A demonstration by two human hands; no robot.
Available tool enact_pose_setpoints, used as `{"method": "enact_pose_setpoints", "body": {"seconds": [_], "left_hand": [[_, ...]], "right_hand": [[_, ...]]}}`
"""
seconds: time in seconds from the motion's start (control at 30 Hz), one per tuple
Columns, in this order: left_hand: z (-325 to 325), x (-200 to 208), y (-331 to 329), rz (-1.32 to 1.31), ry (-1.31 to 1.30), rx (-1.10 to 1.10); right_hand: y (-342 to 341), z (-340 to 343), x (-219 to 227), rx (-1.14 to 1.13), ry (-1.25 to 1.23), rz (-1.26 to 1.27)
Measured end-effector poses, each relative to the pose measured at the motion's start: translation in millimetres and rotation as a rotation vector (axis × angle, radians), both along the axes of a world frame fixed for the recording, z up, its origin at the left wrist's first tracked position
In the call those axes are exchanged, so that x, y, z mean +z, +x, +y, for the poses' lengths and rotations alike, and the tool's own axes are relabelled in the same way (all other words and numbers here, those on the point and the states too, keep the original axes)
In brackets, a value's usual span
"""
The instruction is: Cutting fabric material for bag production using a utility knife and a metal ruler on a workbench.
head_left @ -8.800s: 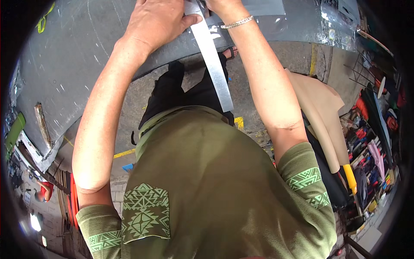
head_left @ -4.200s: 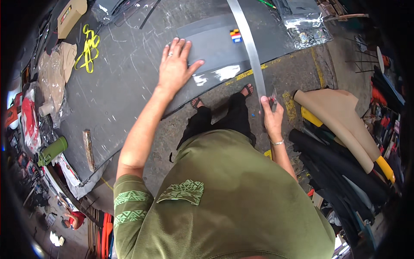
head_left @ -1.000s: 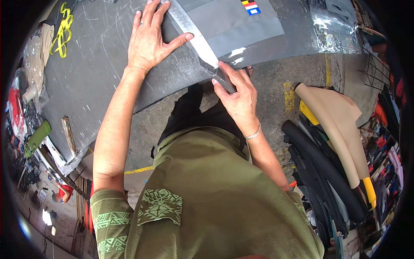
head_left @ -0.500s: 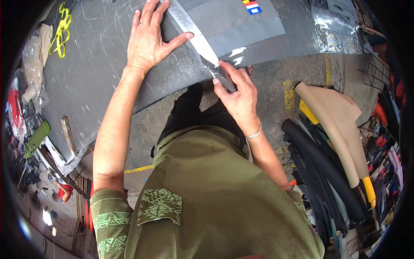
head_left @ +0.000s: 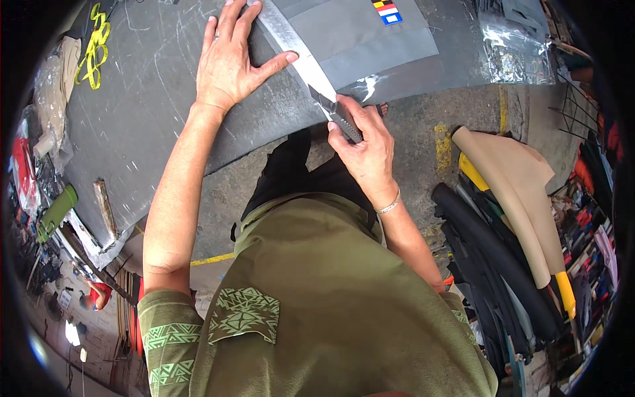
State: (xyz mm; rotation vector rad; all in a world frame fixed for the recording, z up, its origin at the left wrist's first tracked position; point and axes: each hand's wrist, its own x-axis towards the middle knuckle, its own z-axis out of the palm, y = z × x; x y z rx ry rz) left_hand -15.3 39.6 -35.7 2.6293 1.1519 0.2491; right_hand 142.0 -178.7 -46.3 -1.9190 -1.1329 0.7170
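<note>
In the head view, your left arm stretches forward, its hand [head_left: 228, 69] spread wide and palm down on the dark worktable [head_left: 152, 126], thumb tip laid on the steel ruler [head_left: 303, 56] that slants along the left side of the grey sheet [head_left: 364, 40]. And there's your right arm, elbow bent, wrist low by the table's near edge, that hand [head_left: 366, 142] closed around a dark-handled utility knife [head_left: 346, 124], its front end right at the ruler's near end.

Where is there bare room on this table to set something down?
The scratched dark tabletop is bare between the yellow strap and the left hand. It's crowded at the metal straightedge, with the right hand, utility knife and grey sheet.
</note>
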Motion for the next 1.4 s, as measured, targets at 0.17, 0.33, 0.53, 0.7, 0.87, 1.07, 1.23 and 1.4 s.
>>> {"method": "enact_pose_setpoints", "body": {"seconds": [0.17,0.33,0.53,0.7,0.87,1.07,1.23,1.4], "left_hand": [[1,-1,-1,-0.002,0.006,-0.007],[0,0,0,0.007,-0.003,-0.004],[5,-16,-9,-0.008,0.050,-0.038],[3,-22,-7,-0.087,0.155,-0.039],[2,-24,-8,-0.067,0.110,0.000],[2,-24,-8,-0.066,0.110,-0.007],[2,-25,-9,-0.060,0.117,-0.009],[2,-26,-9,-0.061,0.120,-0.011]], "right_hand": [[-2,-3,-6,0.006,0.071,-0.084],[-1,-3,-10,0.008,0.105,-0.069],[-1,-3,-9,0.015,0.093,-0.066],[-2,-3,-6,0.011,0.059,-0.064],[-2,-4,-9,0.008,0.064,-0.052],[-1,-4,-8,0.005,0.057,-0.045],[-2,-5,-9,0.001,0.059,-0.024],[-2,-4,-7,0.001,0.036,-0.011]]}}
